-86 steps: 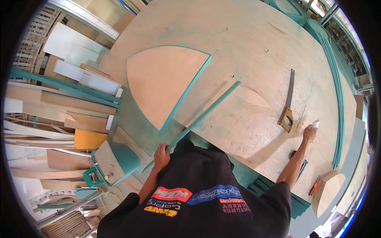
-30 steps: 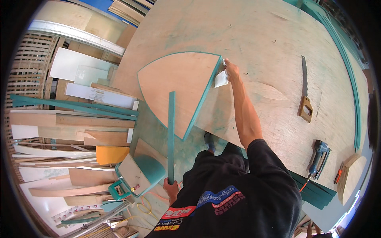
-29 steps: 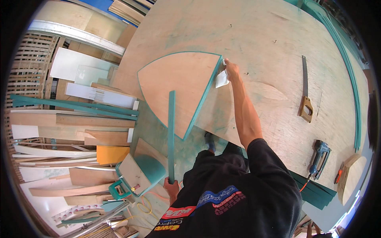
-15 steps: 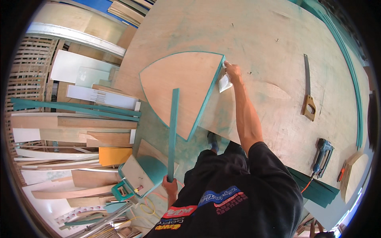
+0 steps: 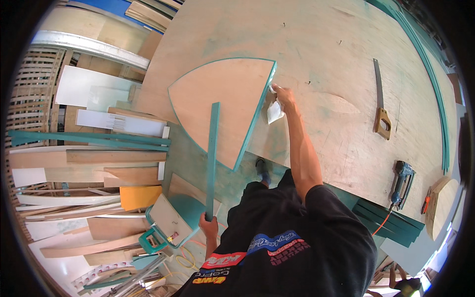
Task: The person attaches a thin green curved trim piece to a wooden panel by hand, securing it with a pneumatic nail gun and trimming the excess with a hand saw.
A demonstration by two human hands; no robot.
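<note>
Head view: the left hand [image 5: 209,225] has its fingers closed round the lower end of a teal strip [image 5: 213,163], while the right hand's [image 5: 284,96] fingers pinch a white packet [image 5: 275,113] at the teal-edged wooden panel [image 5: 198,91] on the table [image 5: 316,59]

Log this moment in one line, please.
Left hand: holds teal strip | Right hand: holds white packet beside teal-rimmed panel | Table: handsaw, nail gun

The panel [image 5: 220,94] is pale tan, edged in teal; the strip [image 5: 213,158] near it, teal; the packet [image 5: 274,113], white; the saw [image 5: 381,111], brown-handled, grey-bladed; the near shirt [image 5: 336,237], black with red, blue and yellow prints [image 5: 273,241].
</note>
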